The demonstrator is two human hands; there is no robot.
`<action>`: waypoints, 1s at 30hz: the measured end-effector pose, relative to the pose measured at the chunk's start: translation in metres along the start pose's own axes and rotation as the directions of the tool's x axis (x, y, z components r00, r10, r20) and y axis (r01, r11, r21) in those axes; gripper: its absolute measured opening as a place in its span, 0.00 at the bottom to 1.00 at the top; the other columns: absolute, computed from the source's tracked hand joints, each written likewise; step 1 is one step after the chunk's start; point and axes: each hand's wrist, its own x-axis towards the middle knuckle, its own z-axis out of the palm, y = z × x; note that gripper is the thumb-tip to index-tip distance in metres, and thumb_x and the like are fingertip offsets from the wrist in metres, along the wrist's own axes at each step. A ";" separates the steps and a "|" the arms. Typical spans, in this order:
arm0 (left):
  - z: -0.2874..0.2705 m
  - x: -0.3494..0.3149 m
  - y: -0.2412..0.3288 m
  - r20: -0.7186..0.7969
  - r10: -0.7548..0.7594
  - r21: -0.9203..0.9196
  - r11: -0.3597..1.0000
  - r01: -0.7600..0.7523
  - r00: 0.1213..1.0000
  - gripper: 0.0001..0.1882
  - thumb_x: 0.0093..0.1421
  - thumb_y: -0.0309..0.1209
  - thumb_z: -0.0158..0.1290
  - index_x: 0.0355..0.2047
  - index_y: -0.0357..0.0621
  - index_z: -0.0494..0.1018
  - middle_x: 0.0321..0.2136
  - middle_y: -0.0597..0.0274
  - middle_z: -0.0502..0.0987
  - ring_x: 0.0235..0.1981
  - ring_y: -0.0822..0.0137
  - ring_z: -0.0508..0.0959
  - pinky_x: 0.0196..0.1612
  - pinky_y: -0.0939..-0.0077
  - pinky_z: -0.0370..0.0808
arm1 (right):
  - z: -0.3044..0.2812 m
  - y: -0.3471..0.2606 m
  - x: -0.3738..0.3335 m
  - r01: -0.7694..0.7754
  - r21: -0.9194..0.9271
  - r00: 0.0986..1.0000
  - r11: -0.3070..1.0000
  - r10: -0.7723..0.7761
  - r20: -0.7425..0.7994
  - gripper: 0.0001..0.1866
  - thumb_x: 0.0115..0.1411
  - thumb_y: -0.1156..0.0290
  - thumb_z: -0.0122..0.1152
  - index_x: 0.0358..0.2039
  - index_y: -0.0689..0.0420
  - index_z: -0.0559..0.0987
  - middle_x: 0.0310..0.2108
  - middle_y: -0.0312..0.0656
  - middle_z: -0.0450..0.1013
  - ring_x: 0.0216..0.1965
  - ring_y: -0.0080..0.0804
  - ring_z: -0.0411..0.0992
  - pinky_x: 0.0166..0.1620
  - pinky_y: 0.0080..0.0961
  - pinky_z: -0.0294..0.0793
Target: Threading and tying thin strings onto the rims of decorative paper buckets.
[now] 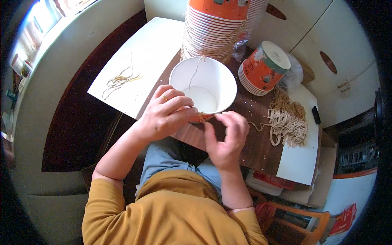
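Note:
A white-lined paper bucket point(222, 83) with an orange outside stands tilted toward me at the table's near edge. Thin beige cord point(192, 77) runs from a knot at its far rim down across the inside. My left hand point(163, 112), a ring on one finger, grips the bucket's near rim, fingers bent over the edge. Just below that rim a short end of cord point(201, 116) shows against the orange side. Close to it on the right, my right hand point(228, 139) has its thumb and forefinger apart; I see nothing between them.
A tall stack of nested paper buckets point(212, 34) rises behind. Right of it, a shorter upside-down stack point(267, 67) stands beside clear plastic. A heap of beige cords point(290, 122) lies at the right, near a small black object point(316, 115). Loose cords point(120, 81) rest on the left white board point(153, 45).

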 end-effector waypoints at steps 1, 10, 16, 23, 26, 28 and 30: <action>0.000 0.001 0.001 0.002 -0.017 -0.014 1.000 0.017 1.000 0.13 0.43 0.29 0.60 0.33 0.47 0.76 0.33 0.67 0.73 0.35 0.65 0.73 0.42 0.65 0.69 | -0.001 -0.005 0.003 0.054 -0.053 0.998 0.997 -0.052 0.047 0.15 0.50 0.64 0.66 0.37 0.53 0.75 0.38 0.40 0.68 0.40 0.40 0.67 0.44 0.38 0.63; 0.004 -0.002 0.006 0.033 -0.180 -0.267 0.946 0.182 0.983 0.09 0.46 0.25 0.60 0.30 0.47 0.76 0.32 0.65 0.74 0.37 0.63 0.74 0.43 0.67 0.69 | 0.015 -0.003 -0.003 0.123 -0.118 0.992 0.985 -0.121 0.024 0.08 0.54 0.65 0.59 0.33 0.52 0.78 0.36 0.36 0.67 0.40 0.36 0.65 0.46 0.39 0.62; -0.008 -0.001 0.009 0.102 -0.261 -0.429 0.859 0.279 0.960 0.07 0.47 0.23 0.60 0.28 0.45 0.76 0.31 0.64 0.75 0.39 0.61 0.74 0.45 0.67 0.69 | 0.011 0.003 0.001 0.105 -0.180 0.994 0.978 -0.104 0.014 0.08 0.45 0.75 0.66 0.25 0.52 0.76 0.30 0.34 0.69 0.36 0.36 0.66 0.41 0.33 0.65; -0.016 0.007 0.014 0.130 -0.257 -0.367 0.885 0.287 0.958 0.06 0.46 0.24 0.60 0.26 0.48 0.76 0.30 0.68 0.75 0.40 0.61 0.74 0.49 0.64 0.66 | 0.009 0.003 0.004 0.101 -0.111 0.994 0.989 -0.105 -0.033 0.06 0.48 0.68 0.66 0.26 0.49 0.77 0.33 0.33 0.69 0.36 0.36 0.66 0.42 0.37 0.62; -0.018 0.006 0.018 0.138 -0.251 -0.293 0.914 0.281 0.958 0.07 0.46 0.25 0.60 0.26 0.50 0.75 0.30 0.69 0.75 0.40 0.62 0.74 0.50 0.63 0.65 | 0.008 0.004 0.002 0.093 -0.110 0.996 0.989 -0.094 0.000 0.08 0.47 0.67 0.67 0.29 0.49 0.77 0.35 0.34 0.69 0.38 0.36 0.66 0.43 0.36 0.62; -0.019 0.003 0.020 0.136 -0.261 -0.278 0.916 0.290 0.956 0.07 0.46 0.25 0.60 0.26 0.50 0.75 0.29 0.69 0.75 0.40 0.63 0.75 0.50 0.63 0.65 | 0.007 0.004 0.001 0.086 -0.103 0.996 0.991 -0.085 0.013 0.10 0.47 0.67 0.68 0.30 0.49 0.77 0.36 0.34 0.70 0.39 0.36 0.67 0.44 0.37 0.62; -0.020 0.002 0.020 0.170 -0.265 -0.263 0.916 0.303 0.949 0.07 0.47 0.24 0.60 0.27 0.50 0.74 0.29 0.69 0.75 0.39 0.64 0.75 0.50 0.62 0.65 | 0.003 0.004 0.003 0.043 -0.011 0.999 0.999 -0.043 0.023 0.14 0.47 0.64 0.67 0.36 0.51 0.77 0.39 0.37 0.70 0.41 0.37 0.67 0.46 0.37 0.62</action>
